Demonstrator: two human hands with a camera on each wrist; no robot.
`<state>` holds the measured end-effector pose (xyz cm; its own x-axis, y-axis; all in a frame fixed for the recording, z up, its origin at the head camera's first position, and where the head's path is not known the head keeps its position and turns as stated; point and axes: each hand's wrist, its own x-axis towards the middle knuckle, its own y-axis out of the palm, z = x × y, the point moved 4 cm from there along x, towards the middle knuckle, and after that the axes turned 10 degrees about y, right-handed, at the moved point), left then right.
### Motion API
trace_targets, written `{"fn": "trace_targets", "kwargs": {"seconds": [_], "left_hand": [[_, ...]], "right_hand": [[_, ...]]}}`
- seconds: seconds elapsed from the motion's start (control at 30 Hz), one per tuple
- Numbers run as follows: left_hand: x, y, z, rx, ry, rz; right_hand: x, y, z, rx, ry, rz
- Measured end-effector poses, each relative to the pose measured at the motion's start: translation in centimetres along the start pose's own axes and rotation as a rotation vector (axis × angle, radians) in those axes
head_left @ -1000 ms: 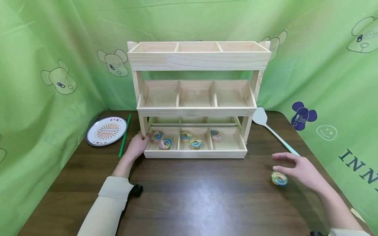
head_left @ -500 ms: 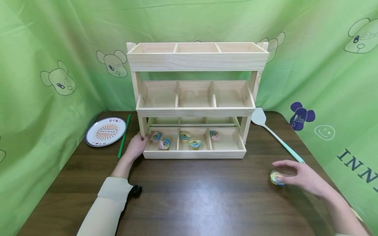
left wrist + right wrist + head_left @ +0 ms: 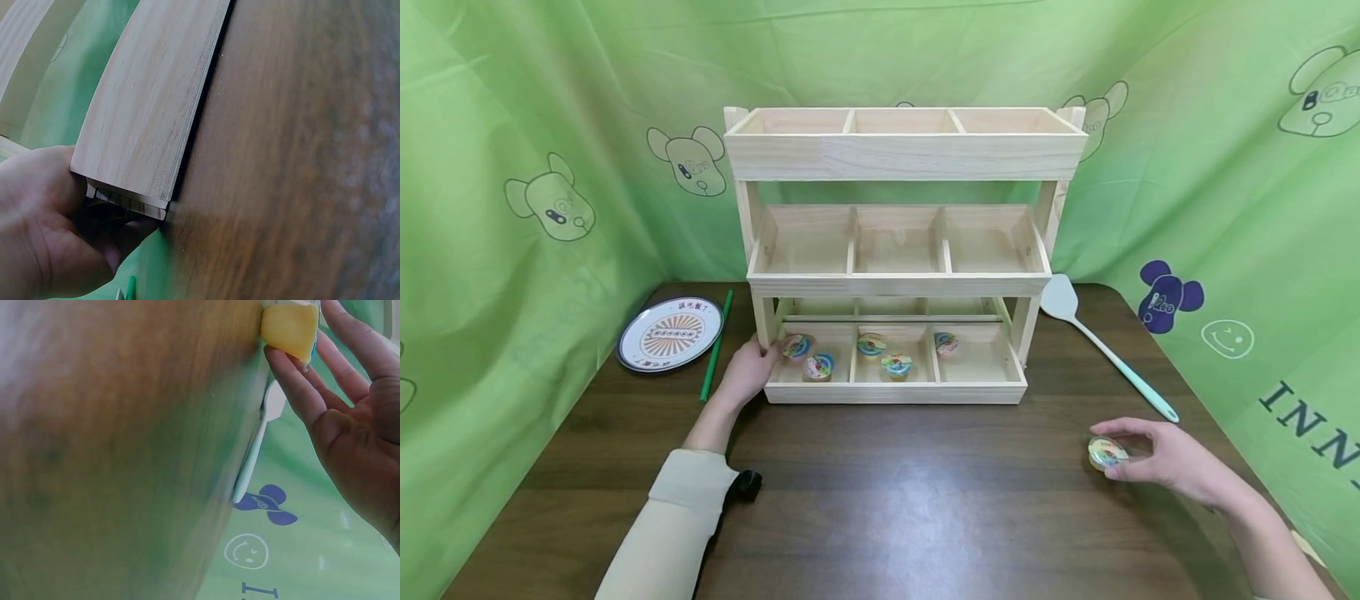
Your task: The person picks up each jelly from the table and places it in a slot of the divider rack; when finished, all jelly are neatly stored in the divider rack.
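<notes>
My left hand (image 3: 747,372) grips the left end of the wooden rack's (image 3: 895,393) bottom tier. In the left wrist view, the left hand (image 3: 50,225) has its thumb side against the end of the front board (image 3: 153,94), with its fingers partly hidden behind. At the right of the table, my right hand (image 3: 1172,461) has thumb and fingers around a jelly cup (image 3: 1107,452) with a printed lid. Yellow filling shows in this jelly cup (image 3: 289,330) in the right wrist view, where the right hand's (image 3: 356,419) fingertips touch its side; the cup stands on the table.
Several jelly cups, such as one with a pink-and-blue lid (image 3: 818,367), lie in the bottom tier's compartments. A plate (image 3: 672,333) and green stick (image 3: 715,354) lie left of the rack. A spatula (image 3: 1112,354) lies to its right. Green curtains (image 3: 1262,208) surround the table.
My right hand has come down, bringing thumb and fingers around the jelly cup. The left hand keeps its place on the rack.
</notes>
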<state>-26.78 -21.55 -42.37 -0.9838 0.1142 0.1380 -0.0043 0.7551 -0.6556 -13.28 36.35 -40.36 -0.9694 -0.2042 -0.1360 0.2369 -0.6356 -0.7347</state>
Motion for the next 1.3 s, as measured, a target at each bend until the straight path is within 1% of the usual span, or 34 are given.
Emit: {"fn": "trace_targets", "kwargs": {"seconds": [0.17, 0.3, 0.5, 0.63, 0.9, 1.13, 1.3], "left_hand": [[0.0, 0.0, 0.2, -0.006, 0.0, 0.001], [0.0, 0.1, 0.3, -0.015, -0.003, 0.009], [0.0, 0.1, 0.4, -0.01, -0.006, 0.006], [0.0, 0.1, 0.3, -0.01, -0.007, 0.007], [0.0, 0.0, 0.1, -0.012, -0.009, 0.014], [0.1, 0.1, 0.2, -0.011, -0.008, 0.016], [0.2, 0.1, 0.3, -0.013, -0.011, 0.019]], "right_hand": [[0.0, 0.0, -0.2, 0.028, -0.031, 0.017], [0.1, 0.1, -0.2, 0.026, -0.015, 0.025], [0.4, 0.1, 0.0, -0.043, 0.048, -0.009], [0.7, 0.2, 0.3, -0.071, 0.063, -0.019], [1.4, 0.0, 1.1, -0.092, 0.06, -0.067], [2.0, -0.1, 2.1, -0.054, 0.044, -0.086], [2.7, -0.3, 2.7, -0.058, 0.026, -0.105]]}}
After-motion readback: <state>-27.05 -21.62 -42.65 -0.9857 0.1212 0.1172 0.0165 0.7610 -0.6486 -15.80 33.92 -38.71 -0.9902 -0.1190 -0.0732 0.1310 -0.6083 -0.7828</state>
